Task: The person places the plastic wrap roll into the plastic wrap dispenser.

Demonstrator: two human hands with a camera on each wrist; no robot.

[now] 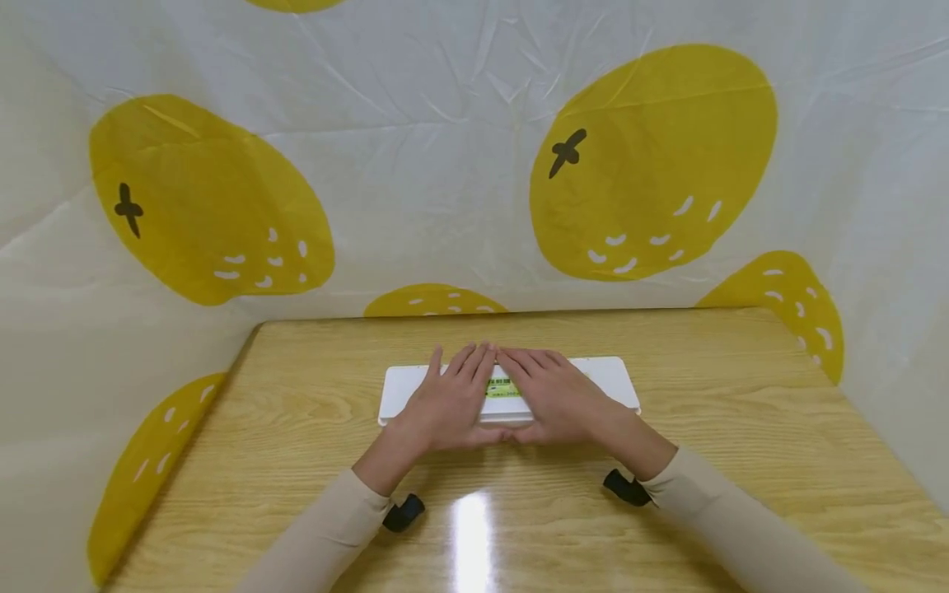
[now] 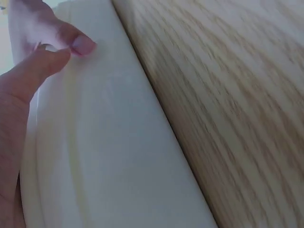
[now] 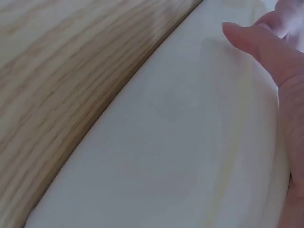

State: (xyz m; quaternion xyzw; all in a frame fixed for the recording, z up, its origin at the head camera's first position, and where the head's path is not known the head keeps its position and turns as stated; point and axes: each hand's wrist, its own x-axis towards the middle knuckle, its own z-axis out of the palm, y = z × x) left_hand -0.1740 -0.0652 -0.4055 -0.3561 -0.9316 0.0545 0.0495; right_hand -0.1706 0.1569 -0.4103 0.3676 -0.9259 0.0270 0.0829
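Observation:
A long white box [image 1: 614,380] with a green label [image 1: 502,387] lies crosswise on the table. My left hand [image 1: 451,403] spans its left-middle part, fingers over the top to the far edge and thumb along the near side. The right hand [image 1: 558,399] mirrors this just right of the label, and both hands grip the box. The two thumb tips meet or nearly meet at the near side. In the left wrist view, the thumb lies against the white near face [image 2: 128,142]. The right wrist view shows the other thumb against that same box face [image 3: 156,133]. The far side is hidden.
The wood-grain table [image 1: 296,436] runs back to a white curtain [image 1: 430,198] printed with large yellow fruit shapes, which also hangs along both sides. Black wrist mounts [image 1: 404,512] sit under the forearms. A bright reflection shows on the table's near part.

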